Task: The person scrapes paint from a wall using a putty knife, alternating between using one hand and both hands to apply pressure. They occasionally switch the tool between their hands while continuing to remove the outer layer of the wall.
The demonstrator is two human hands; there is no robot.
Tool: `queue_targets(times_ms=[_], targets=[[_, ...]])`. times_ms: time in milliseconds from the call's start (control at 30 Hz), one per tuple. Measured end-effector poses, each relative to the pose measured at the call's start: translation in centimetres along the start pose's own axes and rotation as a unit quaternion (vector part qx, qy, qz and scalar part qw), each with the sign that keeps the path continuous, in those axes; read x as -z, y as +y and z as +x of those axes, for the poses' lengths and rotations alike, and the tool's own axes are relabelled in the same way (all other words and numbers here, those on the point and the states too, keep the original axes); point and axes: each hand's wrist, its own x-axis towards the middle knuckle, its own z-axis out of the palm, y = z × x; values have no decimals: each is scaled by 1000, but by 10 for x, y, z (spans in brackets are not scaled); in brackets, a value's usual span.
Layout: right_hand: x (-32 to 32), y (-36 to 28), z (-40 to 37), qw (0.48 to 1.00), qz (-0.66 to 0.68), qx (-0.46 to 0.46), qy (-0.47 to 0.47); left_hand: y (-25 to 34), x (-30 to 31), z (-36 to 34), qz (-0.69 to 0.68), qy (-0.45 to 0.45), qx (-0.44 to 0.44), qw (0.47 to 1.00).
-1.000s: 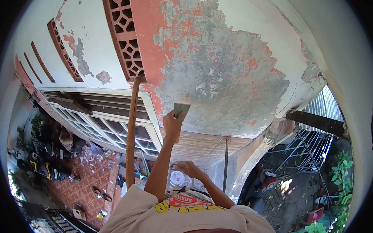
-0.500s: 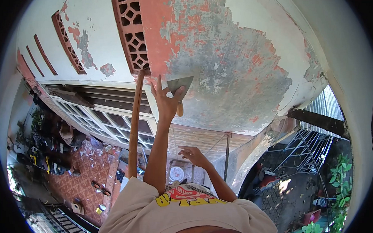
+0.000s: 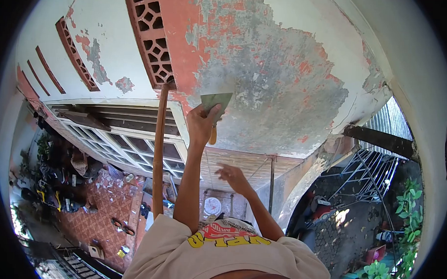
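My left hand [image 3: 200,125], raised against the wall, pinches a putty knife [image 3: 217,98] by its broad metal blade. The thumb lies flat on the blade and the other fingers are behind it, while the wooden handle hangs downward. Behind the knife spreads a wall [image 3: 279,87] with a large grey patch where white and red paint has flaked off. Lower and to the right, my right hand [image 3: 234,178] is held in the air in front of my chest, slightly blurred. Its fingers are apart and hold nothing.
A wooden pole [image 3: 159,152] rises just left of my left arm, below a red vent block [image 3: 151,36]. Windows [image 3: 134,148] run along the left wall. Far below lie a tiled floor [image 3: 98,211] with paint scraps, sandals [image 3: 122,226] and a white bucket [image 3: 212,206].
The fingers of my left hand, spread before, have folded in behind the putty knife's blade. My right hand has shifted slightly, its fingers now lifted a little. The view has tilted slightly.
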Motion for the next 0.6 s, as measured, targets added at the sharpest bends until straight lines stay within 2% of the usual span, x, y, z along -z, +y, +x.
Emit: queue_targets(times_ms=[33, 133, 200, 300, 333, 433, 467, 600], targets=[[4, -7, 6, 998, -24, 19, 57, -1, 0, 0, 67, -2, 1, 998], [13, -35, 23, 965, -97, 96, 225, 0, -7, 0, -16, -12, -55, 998], [18, -67, 32, 918, -144, 175, 326, 3, -8, -4, -66, -25, -32, 997], [29, -81, 46, 930, -108, 233, 264, 10, -13, -10, -126, -46, -1, 991], [28, -104, 43, 956, -26, 209, 203, 13, -16, -12, -143, -54, 8, 988], [26, -118, 47, 968, 162, 157, 106, 22, -23, -12, -160, -89, 24, 983], [27, -127, 46, 968, 155, 172, 99, 28, -24, -12, -144, -91, 49, 984], [34, -149, 52, 962, 164, 158, 149, 45, -34, 1, -171, -106, 58, 978]])
